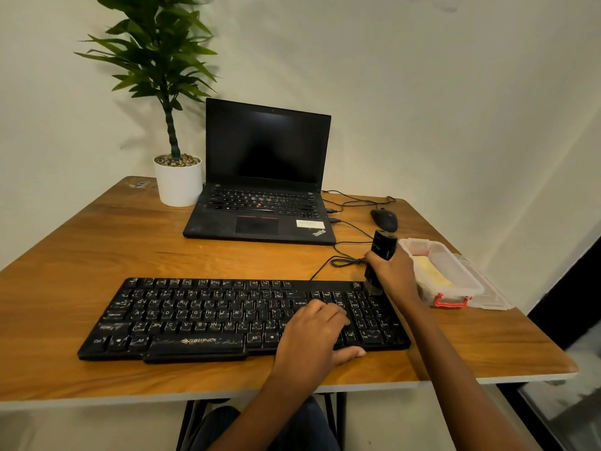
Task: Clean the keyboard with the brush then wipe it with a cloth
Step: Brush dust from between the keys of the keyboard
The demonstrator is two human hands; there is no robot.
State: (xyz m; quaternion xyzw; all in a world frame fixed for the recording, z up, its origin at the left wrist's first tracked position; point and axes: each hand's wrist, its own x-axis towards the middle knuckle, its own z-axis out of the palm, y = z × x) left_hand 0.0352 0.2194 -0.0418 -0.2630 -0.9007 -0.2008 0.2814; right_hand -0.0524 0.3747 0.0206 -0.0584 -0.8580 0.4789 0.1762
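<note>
A black dusty keyboard lies along the near part of the wooden table. My left hand rests flat on its right half, fingers spread over the keys and thumb at the front edge. My right hand grips a black brush held upright, its bristles touching the keyboard's top right corner. A yellow cloth lies inside a clear plastic box just right of that hand.
An open black laptop stands behind the keyboard, a potted plant to its left. A black mouse and loose cables lie between laptop and box. The box lid sits by the table's right edge.
</note>
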